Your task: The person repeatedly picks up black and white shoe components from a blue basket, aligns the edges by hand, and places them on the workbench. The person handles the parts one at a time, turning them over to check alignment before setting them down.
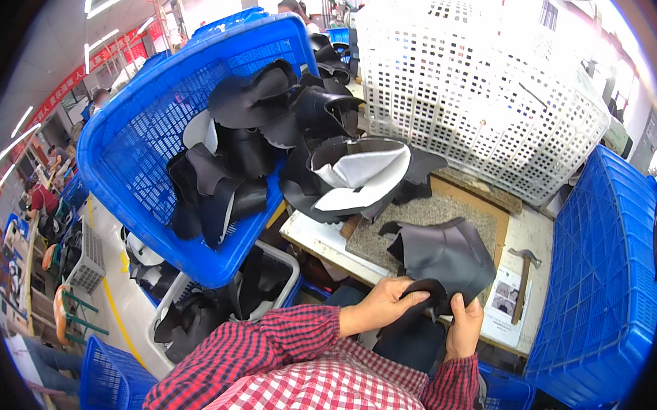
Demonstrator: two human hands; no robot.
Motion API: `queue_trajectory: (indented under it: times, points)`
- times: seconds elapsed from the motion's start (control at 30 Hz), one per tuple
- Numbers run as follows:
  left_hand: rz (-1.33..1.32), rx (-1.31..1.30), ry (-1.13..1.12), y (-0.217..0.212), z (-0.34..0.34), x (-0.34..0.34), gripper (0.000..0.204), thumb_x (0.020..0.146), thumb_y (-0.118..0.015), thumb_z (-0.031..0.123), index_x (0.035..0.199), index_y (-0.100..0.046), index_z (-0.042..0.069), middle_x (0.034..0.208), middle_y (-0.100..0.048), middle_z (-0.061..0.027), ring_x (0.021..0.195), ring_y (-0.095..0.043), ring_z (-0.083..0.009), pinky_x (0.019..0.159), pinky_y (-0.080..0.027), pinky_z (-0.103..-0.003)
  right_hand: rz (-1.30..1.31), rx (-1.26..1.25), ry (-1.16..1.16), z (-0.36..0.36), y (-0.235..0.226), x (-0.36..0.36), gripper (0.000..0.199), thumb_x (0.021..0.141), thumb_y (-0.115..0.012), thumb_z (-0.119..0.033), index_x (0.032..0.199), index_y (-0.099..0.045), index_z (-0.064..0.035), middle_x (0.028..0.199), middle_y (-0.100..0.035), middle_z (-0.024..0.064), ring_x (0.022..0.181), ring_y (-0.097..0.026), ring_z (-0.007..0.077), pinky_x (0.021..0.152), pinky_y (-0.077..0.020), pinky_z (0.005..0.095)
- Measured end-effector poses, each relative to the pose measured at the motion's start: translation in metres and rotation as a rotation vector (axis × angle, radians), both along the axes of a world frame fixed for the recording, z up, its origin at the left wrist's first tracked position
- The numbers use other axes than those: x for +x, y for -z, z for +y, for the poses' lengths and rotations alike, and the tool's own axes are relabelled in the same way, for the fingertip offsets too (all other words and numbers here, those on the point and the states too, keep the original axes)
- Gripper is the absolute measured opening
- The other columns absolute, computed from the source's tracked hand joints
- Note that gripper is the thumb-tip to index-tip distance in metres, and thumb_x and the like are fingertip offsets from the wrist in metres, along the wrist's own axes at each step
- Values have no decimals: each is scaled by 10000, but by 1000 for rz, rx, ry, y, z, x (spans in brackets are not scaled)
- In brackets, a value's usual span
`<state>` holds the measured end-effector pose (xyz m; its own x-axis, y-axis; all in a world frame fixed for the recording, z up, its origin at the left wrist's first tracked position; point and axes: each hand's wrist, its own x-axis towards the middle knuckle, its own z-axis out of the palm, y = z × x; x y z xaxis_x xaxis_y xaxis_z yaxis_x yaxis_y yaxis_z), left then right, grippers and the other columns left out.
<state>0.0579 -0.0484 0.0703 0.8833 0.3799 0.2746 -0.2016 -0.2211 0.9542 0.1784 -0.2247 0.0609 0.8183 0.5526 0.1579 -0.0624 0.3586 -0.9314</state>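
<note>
Both hands grasp one black, smooth, leather-like curved piece [451, 251]: the left hand [383, 306] pinches its near-left edge, the right hand [465, 328] its near-right edge. From my remote post I judge the step in hand to be handling these edges; the next move seems to call for a steady two-sided hold that avoids creasing the bend. The piece extends just beyond the hands, over the grey, rough-surfaced slab [446, 206] on the white-topped table [529, 232]; I cannot tell whether they touch. Its surface shows a soft sheen, its far-left end a small projecting flap. Right of the right hand lies a wooden-handled metal hammer [520, 295].
</note>
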Motion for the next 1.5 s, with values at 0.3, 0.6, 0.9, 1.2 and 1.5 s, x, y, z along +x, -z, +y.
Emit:
queue_trajectory:
  times: [0.3,0.6,0.9,1.2,1.5]
  points:
    - [212,-1256,115,16,1,-5,474,1040,-653,427,1308,-668,37,1218,-749,-110,1068,-736,-249,955,-591,-389,112,39,136,31,-16,-23,272,1028,-689,-109,1267,-667,18,1200,-712,36,1053,-648,123,941,-520,301]
    - [-91,-225,-33,12,33,-48,227,1028,-722,188,1149,-745,-3,1027,-734,28,900,-623,-70,818,-503,-263,-45,-192,-169,23,-32,-31,315,1014,-730,-165,1253,-681,33,1125,-723,-4,998,-631,75,907,-528,267]
    - [612,60,-155,32,131,-159,268,1003,-669,156,1233,-722,29,1062,-750,-89,940,-698,-155,834,-573,-305,-1697,-603,-379,-8,-111,-63,169,831,-766,-286,824,-695,-133,673,-670,50,750,-690,246,703,-536,377]
    - [920,-371,592,65,73,-149,704,1095,-482,548,1282,-649,-109,1047,-761,-192,837,-771,-238,719,-652,-288,-1900,-746,-774,24,-28,-131,89,753,-683,-229,708,-662,-155,671,-634,-6,806,-657,184,762,-491,315]
    - [658,-113,439,95,56,-148,362,875,-804,15,1196,-650,-49,1090,-740,-77,1002,-705,-202,904,-531,-310,-1800,-885,-590,4,-17,-136,77,788,-692,-213,742,-691,-152,645,-644,-6,733,-618,179,801,-437,331]
